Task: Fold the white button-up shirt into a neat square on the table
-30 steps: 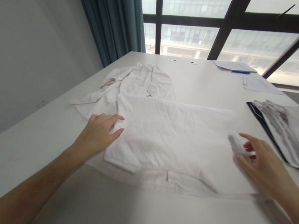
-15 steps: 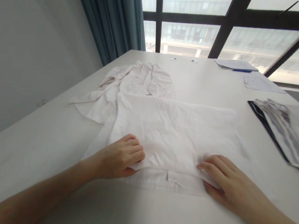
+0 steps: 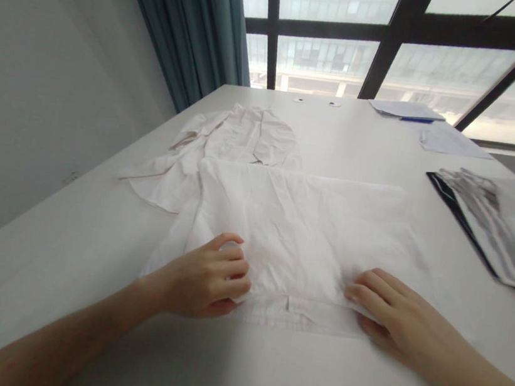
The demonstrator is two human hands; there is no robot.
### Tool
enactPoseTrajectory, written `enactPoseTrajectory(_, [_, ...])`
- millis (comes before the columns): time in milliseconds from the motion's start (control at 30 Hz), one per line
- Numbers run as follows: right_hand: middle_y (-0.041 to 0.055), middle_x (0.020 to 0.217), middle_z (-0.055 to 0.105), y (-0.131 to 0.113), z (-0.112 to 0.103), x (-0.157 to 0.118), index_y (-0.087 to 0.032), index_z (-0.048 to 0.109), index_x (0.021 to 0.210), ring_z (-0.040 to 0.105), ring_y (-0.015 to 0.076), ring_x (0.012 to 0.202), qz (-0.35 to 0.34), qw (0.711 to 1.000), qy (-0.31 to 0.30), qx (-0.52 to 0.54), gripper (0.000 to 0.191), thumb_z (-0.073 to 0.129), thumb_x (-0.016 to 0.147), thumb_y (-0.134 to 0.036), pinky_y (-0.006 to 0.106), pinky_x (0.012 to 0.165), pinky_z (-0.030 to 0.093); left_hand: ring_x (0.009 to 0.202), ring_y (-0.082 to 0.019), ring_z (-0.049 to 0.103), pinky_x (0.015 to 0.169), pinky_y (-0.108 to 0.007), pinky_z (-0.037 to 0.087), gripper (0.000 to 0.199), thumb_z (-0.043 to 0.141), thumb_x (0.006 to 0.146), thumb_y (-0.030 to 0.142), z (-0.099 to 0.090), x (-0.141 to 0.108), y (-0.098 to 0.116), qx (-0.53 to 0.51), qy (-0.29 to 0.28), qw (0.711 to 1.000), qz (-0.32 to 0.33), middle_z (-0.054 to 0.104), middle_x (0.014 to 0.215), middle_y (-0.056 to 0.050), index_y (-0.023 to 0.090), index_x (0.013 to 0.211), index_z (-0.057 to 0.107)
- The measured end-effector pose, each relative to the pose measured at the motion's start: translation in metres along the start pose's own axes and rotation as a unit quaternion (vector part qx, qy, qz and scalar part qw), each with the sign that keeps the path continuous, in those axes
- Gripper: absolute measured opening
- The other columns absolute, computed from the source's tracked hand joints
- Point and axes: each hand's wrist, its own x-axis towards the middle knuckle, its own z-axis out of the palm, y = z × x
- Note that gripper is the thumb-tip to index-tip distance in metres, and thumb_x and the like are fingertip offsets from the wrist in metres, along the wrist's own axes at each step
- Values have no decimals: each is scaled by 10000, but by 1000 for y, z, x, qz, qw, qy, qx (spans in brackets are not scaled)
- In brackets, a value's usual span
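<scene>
A white garment (image 3: pixel 301 224) lies folded into a wide rectangle on the white table, with its near hem showing beneath the upper layer. At the near left edge of that layer, my left hand (image 3: pixel 215 276) has its fingers curled on the fabric. My right hand (image 3: pixel 387 311) grips the fold's near right edge, thumb beneath and fingers on top. Beyond the fold, a crumpled white part with sleeves (image 3: pixel 241 134) spreads to the back left; whether it belongs to the same garment is hard to tell.
Folded white and grey cloths (image 3: pixel 510 220) rest on a black item (image 3: pixel 457 225) at the right. Papers (image 3: pixel 405 110) and a blue pen (image 3: pixel 416 119) lie at the back right of the table (image 3: pixel 234 367). A blue curtain (image 3: pixel 198 27) hangs at the back left.
My left hand has shifted slightly, its index finger now raised a little from the others. My right hand has moved slightly to the right.
</scene>
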Motion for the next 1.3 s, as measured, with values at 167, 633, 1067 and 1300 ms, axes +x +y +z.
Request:
enactPoseTrajectory(167, [71, 929, 622, 1, 4, -1, -206, 588, 1000, 594, 214, 862, -4, 1000, -8, 16, 162, 496, 896, -123, 345, 735, 519, 742, -163, 491, 1048, -428, 334, 252, 454, 970, 287, 0, 0, 1, -26, 4, 1000, 3, 576, 744, -5, 199, 744, 519])
enactPoseTrajectory(633, [78, 1402, 575, -12, 10, 8, -226, 628, 1286, 516, 255, 1243, -104, 993, -1, -63, 367, 400, 1006, -162, 440, 967, 465, 1368, -239, 436, 1193, -487, 211, 332, 473, 997, 272, 8, 8, 16, -12, -27, 1000, 9, 491, 1482, -92, 237, 1314, 561])
enactPoseTrajectory(1067, [45, 1441, 558, -17, 13, 7, -105, 629, 1275, 538, 250, 1216, -121, 986, 7, -113, 386, 367, 992, -99, 427, 967, 436, 1354, -211, 469, 1244, -417, 153, 333, 436, 1001, 254, 12, 7, 22, 32, 14, 999, 30, 535, 1452, -83, 103, 1239, 613])
enactPoseTrajectory(1300, [34, 1325, 654, -15, 3, 8, -215, 628, 1310, 530, 224, 1285, -98, 994, -42, 12, 367, 518, 961, -193, 412, 1043, 430, 1370, -213, 467, 1224, -372, 194, 405, 443, 998, 303, 2, 7, 16, -114, -51, 991, 38, 541, 1446, -87, 140, 1358, 527])
